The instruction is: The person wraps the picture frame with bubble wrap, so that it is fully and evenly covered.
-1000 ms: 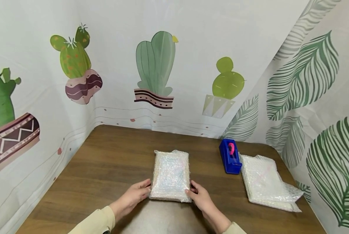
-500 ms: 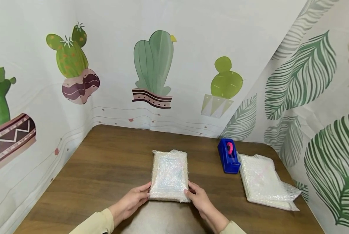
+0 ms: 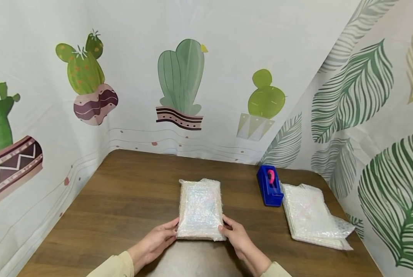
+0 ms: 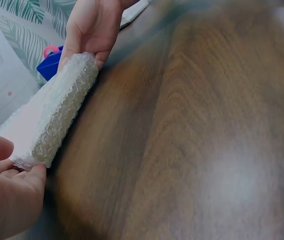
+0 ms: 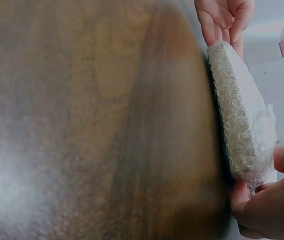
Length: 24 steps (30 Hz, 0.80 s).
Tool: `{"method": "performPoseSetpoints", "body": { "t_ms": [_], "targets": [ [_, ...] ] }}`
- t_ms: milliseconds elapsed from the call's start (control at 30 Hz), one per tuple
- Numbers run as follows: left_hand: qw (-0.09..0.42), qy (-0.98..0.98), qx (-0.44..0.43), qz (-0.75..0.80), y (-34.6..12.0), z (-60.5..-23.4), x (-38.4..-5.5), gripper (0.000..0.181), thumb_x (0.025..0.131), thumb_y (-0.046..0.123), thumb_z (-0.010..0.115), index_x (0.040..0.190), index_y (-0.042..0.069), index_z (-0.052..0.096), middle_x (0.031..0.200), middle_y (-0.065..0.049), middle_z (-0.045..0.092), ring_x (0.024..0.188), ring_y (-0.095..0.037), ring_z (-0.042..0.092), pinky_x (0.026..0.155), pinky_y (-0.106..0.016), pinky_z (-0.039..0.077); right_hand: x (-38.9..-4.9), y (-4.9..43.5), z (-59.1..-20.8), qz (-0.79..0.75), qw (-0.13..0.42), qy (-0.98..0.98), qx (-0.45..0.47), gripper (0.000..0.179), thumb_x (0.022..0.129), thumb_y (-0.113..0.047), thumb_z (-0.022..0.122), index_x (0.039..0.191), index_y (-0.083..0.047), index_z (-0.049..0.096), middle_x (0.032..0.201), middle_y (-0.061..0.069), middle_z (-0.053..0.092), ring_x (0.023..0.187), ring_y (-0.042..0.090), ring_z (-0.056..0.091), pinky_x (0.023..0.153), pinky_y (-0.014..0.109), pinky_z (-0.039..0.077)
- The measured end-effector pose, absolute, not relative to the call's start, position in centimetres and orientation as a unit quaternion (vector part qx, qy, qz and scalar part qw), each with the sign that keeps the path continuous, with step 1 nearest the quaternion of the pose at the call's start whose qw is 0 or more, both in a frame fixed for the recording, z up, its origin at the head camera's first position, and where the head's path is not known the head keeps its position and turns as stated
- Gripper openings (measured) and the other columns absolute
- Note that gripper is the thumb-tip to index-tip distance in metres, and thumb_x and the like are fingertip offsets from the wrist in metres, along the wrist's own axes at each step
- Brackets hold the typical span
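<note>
A flat rectangular package in bubble wrap lies face up near the middle of the wooden table, its thick bubbled edge toward me. My left hand holds its near left corner, with fingertips at the lower edge in the left wrist view. At the near right corner my right hand grips it, thumb on top and the other fingers along the side and below. The undersides of the fingers are partly hidden by the package.
To the right stands a blue tape dispenser with a pink roll core. Beside it lies a second bubble-wrapped package with a loose flap of wrap. A printed cloth backdrop rises behind the wooden table.
My left hand has closed in from just beside the package to its near left corner. The right hand keeps its hold. The head view has shifted slightly.
</note>
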<state>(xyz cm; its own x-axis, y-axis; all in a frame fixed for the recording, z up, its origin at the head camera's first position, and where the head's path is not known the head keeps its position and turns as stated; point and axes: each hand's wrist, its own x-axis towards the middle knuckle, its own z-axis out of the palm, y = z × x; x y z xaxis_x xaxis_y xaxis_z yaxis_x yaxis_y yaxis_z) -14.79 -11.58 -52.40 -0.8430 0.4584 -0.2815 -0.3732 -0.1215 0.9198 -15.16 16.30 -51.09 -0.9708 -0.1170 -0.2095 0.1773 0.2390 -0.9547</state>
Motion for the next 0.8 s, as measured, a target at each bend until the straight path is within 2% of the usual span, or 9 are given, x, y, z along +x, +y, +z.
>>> {"method": "performPoseSetpoints", "body": {
  "t_ms": [100,267,367,467,567,600,700,800],
  "targets": [
    [0.279,0.596,0.049,0.751,-11.2,-52.0,-14.9,0.066,0.104,0.004,0.044,0.158,-0.013,0.009,0.165,-0.034,0.004,0.156,-0.046,0.003,0.128,-0.061,0.011,-15.3,16.7,-50.6,-0.618,0.115,0.777,0.023,0.059,0.1,-0.006,0.06,0.149,0.016,0.037,0.139,0.038,0.054,0.121,0.029,0.059,0.093,0.025,0.05],
    [0.28,0.588,0.072,0.755,-10.0,-50.6,-15.5,0.063,0.107,0.008,0.041,0.158,-0.011,0.01,0.166,-0.032,0.006,0.156,-0.045,0.006,0.129,-0.06,0.012,-15.8,18.1,-49.1,-0.62,0.101,0.778,0.024,0.056,0.098,-0.002,0.06,0.146,0.018,0.041,0.144,0.038,0.052,0.123,0.03,0.061,0.093,0.023,0.051],
    [0.282,0.576,0.081,0.763,-8.8,-49.5,-16.0,0.062,0.107,0.006,0.04,0.158,-0.011,0.01,0.167,-0.03,0.004,0.157,-0.044,0.005,0.129,-0.058,0.012,-16.2,19.3,-47.9,-0.62,0.105,0.776,0.034,0.056,0.098,-0.002,0.06,0.146,0.017,0.041,0.146,0.037,0.05,0.111,0.02,0.065,0.086,0.022,0.053],
    [0.279,0.567,0.089,0.769,-7.4,-48.3,-16.7,0.061,0.106,0.003,0.039,0.158,-0.012,0.011,0.167,-0.031,0.004,0.158,-0.044,0.005,0.13,-0.057,0.013,-16.6,21.0,-46.5,-0.619,0.122,0.775,0.047,0.057,0.099,-0.005,0.058,0.15,0.013,0.039,0.147,0.035,0.05,0.099,0.014,0.066,0.086,0.032,0.058],
    [0.281,0.561,0.095,0.773,-5.6,-47.1,-17.4,0.061,0.105,0.001,0.038,0.159,-0.011,0.012,0.168,-0.031,0.007,0.158,-0.043,0.007,0.13,-0.056,0.014,-17.0,23.1,-45.2,-0.621,0.138,0.77,0.05,0.059,0.102,-0.006,0.055,0.154,0.011,0.033,0.148,0.036,0.047,0.094,0.012,0.066,0.089,0.044,0.061],
    [0.281,0.56,0.096,0.773,-5.0,-46.8,-17.6,0.061,0.105,0.001,0.038,0.159,-0.01,0.013,0.168,-0.03,0.007,0.159,-0.043,0.008,0.13,-0.056,0.015,-17.1,23.9,-44.8,-0.621,0.142,0.77,0.047,0.06,0.102,-0.005,0.054,0.155,0.011,0.031,0.149,0.037,0.045,0.095,0.012,0.067,0.091,0.046,0.06],
    [0.285,0.553,0.098,0.776,-3.0,-45.8,-18.2,0.061,0.104,-0.001,0.038,0.16,-0.009,0.015,0.168,-0.03,0.008,0.159,-0.042,0.009,0.131,-0.054,0.016,-17.4,26.2,-43.6,-0.615,0.147,0.774,0.031,0.062,0.103,-0.004,0.051,0.156,0.014,0.023,0.155,0.041,0.034,0.101,0.009,0.065,0.092,0.041,0.061],
    [0.286,0.551,0.101,0.777,-1.1,-45.0,-18.6,0.06,0.103,-0.002,0.038,0.16,-0.008,0.017,0.169,-0.029,0.009,0.159,-0.041,0.011,0.131,-0.053,0.017,-17.5,28.3,-42.3,-0.597,0.154,0.787,0.019,0.062,0.105,-0.004,0.048,0.156,0.014,0.018,0.16,0.042,0.023,0.113,0.015,0.063,0.092,0.039,0.061]
  ]
}}
